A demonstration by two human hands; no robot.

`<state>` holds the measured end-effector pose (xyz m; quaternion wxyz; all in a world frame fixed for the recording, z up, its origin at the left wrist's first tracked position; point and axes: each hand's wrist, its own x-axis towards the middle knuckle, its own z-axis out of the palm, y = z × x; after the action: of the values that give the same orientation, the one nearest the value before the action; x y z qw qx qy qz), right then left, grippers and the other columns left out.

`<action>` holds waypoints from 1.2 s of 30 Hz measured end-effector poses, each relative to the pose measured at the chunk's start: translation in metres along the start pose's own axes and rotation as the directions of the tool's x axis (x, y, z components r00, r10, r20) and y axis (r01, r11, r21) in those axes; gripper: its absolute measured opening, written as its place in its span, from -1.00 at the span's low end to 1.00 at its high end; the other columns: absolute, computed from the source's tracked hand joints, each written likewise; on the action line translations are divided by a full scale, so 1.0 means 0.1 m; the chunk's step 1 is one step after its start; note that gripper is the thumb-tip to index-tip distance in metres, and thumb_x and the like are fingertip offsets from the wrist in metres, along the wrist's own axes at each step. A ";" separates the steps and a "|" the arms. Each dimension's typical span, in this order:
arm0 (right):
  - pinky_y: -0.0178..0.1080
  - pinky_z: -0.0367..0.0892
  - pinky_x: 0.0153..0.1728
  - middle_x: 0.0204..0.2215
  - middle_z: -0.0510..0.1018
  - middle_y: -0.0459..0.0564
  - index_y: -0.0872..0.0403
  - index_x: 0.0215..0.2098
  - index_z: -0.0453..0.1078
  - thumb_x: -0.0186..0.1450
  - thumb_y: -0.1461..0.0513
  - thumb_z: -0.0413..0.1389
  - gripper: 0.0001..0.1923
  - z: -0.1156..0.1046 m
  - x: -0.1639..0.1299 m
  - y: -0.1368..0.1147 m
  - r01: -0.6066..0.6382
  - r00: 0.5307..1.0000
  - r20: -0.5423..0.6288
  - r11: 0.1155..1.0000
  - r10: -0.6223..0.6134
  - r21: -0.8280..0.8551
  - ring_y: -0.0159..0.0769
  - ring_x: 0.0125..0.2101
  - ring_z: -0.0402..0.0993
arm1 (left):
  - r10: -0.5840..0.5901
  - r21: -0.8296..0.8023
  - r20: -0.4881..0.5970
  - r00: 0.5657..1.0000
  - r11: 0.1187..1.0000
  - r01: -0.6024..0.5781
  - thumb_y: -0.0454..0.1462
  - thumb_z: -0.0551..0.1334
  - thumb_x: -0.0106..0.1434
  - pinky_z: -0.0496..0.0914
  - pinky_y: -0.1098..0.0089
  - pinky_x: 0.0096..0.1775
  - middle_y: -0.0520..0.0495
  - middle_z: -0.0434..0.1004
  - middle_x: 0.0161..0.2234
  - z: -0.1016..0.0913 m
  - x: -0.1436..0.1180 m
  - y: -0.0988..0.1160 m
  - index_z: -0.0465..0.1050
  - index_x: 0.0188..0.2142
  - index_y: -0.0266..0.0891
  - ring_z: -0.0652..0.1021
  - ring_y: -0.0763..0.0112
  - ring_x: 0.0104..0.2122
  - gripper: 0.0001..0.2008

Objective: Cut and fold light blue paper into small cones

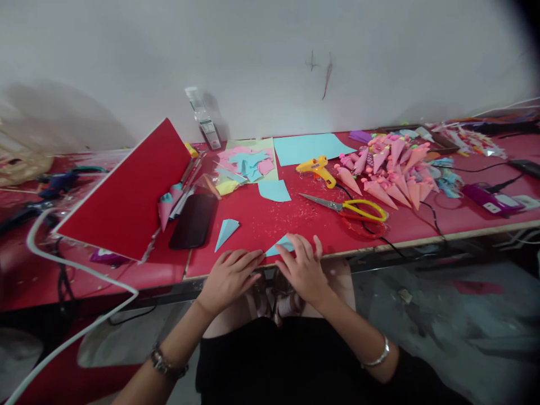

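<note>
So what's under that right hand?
Light-blue paper lies partly under the right hand. Its left part shows; some is covered by the hand, so its full shape can't be seen.

- No word, number or brand can be read with certainty.
- On the clear bottle (203, 119) there is a white label (208, 128) with some dark print, but the letters are too small and blurred.
- On the purple block (489, 201), well to the right of the bottle, there are pale areas; I cannot tell if they carry writing.
</note>
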<state>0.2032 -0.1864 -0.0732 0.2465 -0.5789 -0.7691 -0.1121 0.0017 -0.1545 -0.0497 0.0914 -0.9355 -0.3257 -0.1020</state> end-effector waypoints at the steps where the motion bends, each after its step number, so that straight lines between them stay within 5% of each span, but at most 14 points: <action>1: 0.06 -0.33 0.11 0.05 0.29 0.06 -0.04 -0.02 0.28 0.29 0.09 -0.09 -0.66 0.01 -0.04 -0.03 0.061 0.998 0.020 0.998 -0.061 -0.007 -0.16 0.06 0.09 | -0.002 -0.002 0.002 1.000 1.000 0.002 -0.17 0.06 0.25 0.24 0.30 -0.16 0.00 0.42 -0.04 0.00 0.00 0.00 0.31 0.01 -0.15 0.39 0.32 -0.19 -0.66; 4: 0.08 -0.43 0.10 0.13 0.19 0.05 -0.05 0.11 0.16 0.29 0.02 -0.15 -0.54 0.03 -0.13 -0.08 0.144 0.986 0.084 0.990 -0.142 -0.015 -0.14 0.14 -0.04 | 0.001 -0.002 -0.006 1.000 1.000 -0.001 -0.18 0.06 0.24 0.26 0.30 -0.18 0.00 0.42 -0.04 0.02 0.00 0.01 0.33 -0.01 -0.15 0.39 0.31 -0.19 -0.66; 9: 0.14 -0.36 0.08 0.20 0.05 0.03 -0.16 0.14 0.10 0.28 -0.02 -0.15 -0.52 -0.03 -0.17 0.02 0.038 0.990 0.135 0.999 -0.037 -0.005 -0.10 0.18 -0.15 | -0.016 -0.016 -0.011 1.000 1.000 0.016 -0.18 0.05 0.25 0.27 0.30 -0.16 -0.01 0.41 -0.03 0.02 -0.02 0.01 0.29 0.03 -0.16 0.38 0.31 -0.18 -0.64; 17: 0.01 -0.09 0.10 0.16 0.15 -0.01 -0.12 0.08 0.22 0.26 0.14 -0.06 -0.60 -0.20 -0.19 0.45 -0.023 0.978 0.207 0.997 0.007 0.076 -0.14 0.14 0.01 | -0.039 -0.055 0.044 0.998 0.998 0.041 -0.14 0.07 0.23 0.28 0.28 -0.14 -0.02 0.40 -0.02 0.02 -0.03 0.00 0.24 0.07 -0.12 0.38 0.29 -0.15 -0.59; 25: -0.04 -0.06 0.11 0.08 0.28 -0.02 -0.02 0.07 0.24 0.23 0.24 -0.05 -0.57 -0.19 -0.17 0.46 0.010 0.975 0.217 0.991 -0.039 0.133 -0.21 0.07 0.11 | -0.043 0.036 0.102 0.994 0.999 0.039 -0.24 -0.02 0.28 0.26 0.27 -0.10 -0.05 0.33 0.05 -0.05 0.13 0.29 0.17 0.11 -0.22 0.38 0.30 -0.10 -0.60; 30: -0.14 0.16 -0.02 -0.06 0.40 -0.02 -0.01 -0.07 0.37 0.21 0.23 -0.02 -0.67 -0.31 0.01 0.51 -0.037 0.967 0.253 0.971 -0.024 0.235 -0.24 -0.05 0.24 | -0.068 0.026 0.101 0.993 0.998 0.065 -0.10 -0.04 0.27 0.11 0.22 0.08 -0.10 0.12 0.17 0.04 0.24 0.57 0.04 0.17 -0.28 0.21 0.27 0.11 -0.48; 36: -0.20 0.18 -0.01 -0.04 0.39 0.01 0.06 0.00 0.30 0.25 0.26 -0.08 -0.64 -0.18 0.58 0.62 -0.013 0.980 0.191 0.940 -0.056 0.340 -0.29 -0.04 0.26 | -0.181 0.049 0.047 0.982 0.983 0.179 -0.06 -0.06 0.26 0.08 0.18 0.11 -0.15 0.08 0.18 0.10 0.12 0.48 0.01 0.18 -0.28 0.20 0.23 0.12 -0.43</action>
<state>0.2545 -0.1271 -0.0354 0.2635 -0.5277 -0.8038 0.0776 0.0420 -0.1820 -0.0615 0.0942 -0.9023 -0.4133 -0.0786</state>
